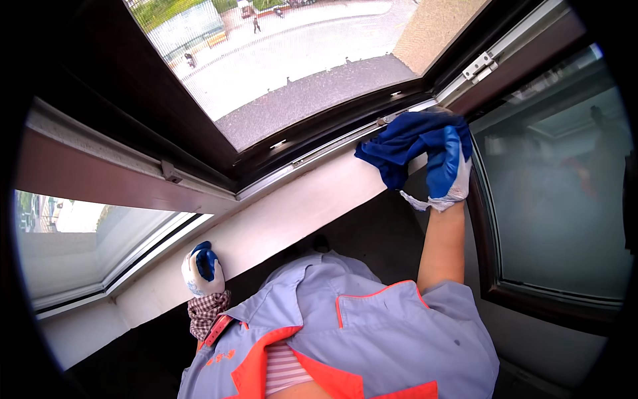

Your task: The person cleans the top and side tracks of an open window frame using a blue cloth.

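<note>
My right hand (447, 164), in a white work glove with blue coating, grips a dark blue cloth (398, 142). The bunched cloth lies against the lower right corner of the window frame, over part of its metal track (344, 141), and hangs past the edge of the white windowsill (299, 214). My left hand (203, 269) wears a matching glove and rests on the sill at the left. Its fingers are curled, and no object shows in them; whether they are closed is unclear.
At the right, a dark-framed glass sash (553, 184) stands swung inward near my right arm, with a white hinge (480, 67) above. A mesh screen (319, 99) covers the opening, a paved yard beyond. Fixed glass (99, 249) is at the left, beside a projecting metal catch (171, 172).
</note>
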Available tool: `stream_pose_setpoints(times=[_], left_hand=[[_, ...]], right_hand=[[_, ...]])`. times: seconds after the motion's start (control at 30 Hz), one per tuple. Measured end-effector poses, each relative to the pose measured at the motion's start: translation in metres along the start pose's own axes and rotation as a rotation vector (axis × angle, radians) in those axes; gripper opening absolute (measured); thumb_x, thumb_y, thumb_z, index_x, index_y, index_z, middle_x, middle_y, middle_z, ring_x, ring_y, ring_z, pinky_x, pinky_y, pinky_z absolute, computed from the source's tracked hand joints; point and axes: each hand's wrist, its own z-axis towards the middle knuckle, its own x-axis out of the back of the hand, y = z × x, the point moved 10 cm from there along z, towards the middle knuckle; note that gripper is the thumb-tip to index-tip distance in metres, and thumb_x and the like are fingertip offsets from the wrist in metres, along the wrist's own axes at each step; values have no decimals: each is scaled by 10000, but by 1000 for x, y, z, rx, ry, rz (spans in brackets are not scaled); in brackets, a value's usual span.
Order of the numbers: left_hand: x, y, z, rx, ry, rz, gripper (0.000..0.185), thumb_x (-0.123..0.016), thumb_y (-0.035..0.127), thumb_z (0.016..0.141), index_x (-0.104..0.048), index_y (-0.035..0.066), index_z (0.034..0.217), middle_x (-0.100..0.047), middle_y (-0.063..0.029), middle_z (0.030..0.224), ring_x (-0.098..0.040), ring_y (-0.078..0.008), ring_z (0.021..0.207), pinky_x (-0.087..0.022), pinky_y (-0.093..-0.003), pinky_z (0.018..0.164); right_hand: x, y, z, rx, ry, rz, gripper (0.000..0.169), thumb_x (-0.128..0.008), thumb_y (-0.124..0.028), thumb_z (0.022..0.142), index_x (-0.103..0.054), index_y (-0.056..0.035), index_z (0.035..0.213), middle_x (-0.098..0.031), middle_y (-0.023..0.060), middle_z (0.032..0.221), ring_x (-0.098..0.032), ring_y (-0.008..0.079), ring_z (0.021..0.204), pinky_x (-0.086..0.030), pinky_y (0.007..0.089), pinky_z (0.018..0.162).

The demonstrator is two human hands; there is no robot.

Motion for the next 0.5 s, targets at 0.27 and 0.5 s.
stream_pose_setpoints(times=[0.27,0.5], left_hand=[[0,2,0,-10,6,-10,287,-668,98,713,-625,64,995,-674,-109,1043,-605,-331,969,-441,-426,914],[-3,-3,-3,-12,-19,-6,325,-677,104,705,-621,60,1021,-665,-119,1063,-588,-345,1009,-433,-443,930]], right_hand=[[17,60,-31,-393,176,-66,365,-536,-187,983,-513,-3,1297,-608,99,1206,-613,211,1069,-492,333,948],[56,58,62,-266,108,-841,477,-518,-426,975,-631,12,1123,-683,113,1044,-650,241,922,-501,344,825]])
